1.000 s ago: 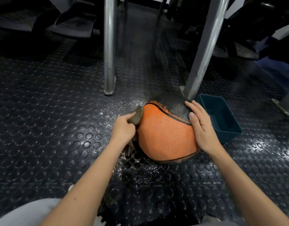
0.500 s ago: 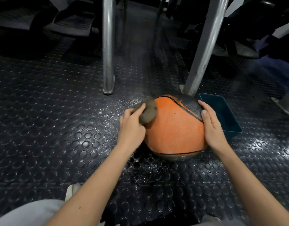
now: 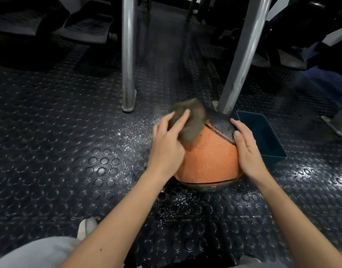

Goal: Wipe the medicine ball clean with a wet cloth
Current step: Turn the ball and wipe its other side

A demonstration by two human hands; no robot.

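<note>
An orange and black medicine ball [image 3: 208,161] sits on the studded rubber floor. My left hand [image 3: 166,144] holds a bunched brown-grey cloth [image 3: 191,120] against the ball's upper left, with its fingers laid over the cloth and the thumb hidden under it. The cloth is blurred. My right hand [image 3: 245,149] lies flat on the ball's right side, fingers straight, thumb near the black panel.
A dark blue plastic tub [image 3: 263,132] stands just right of the ball. Two metal posts [image 3: 128,55] [image 3: 241,55] rise behind it, the right one close to the ball. Wet specks cover the floor [image 3: 131,136] left of and in front of the ball.
My left hand has carried the cloth from the ball's left side up onto its top left. The ball has turned a little under my right hand.
</note>
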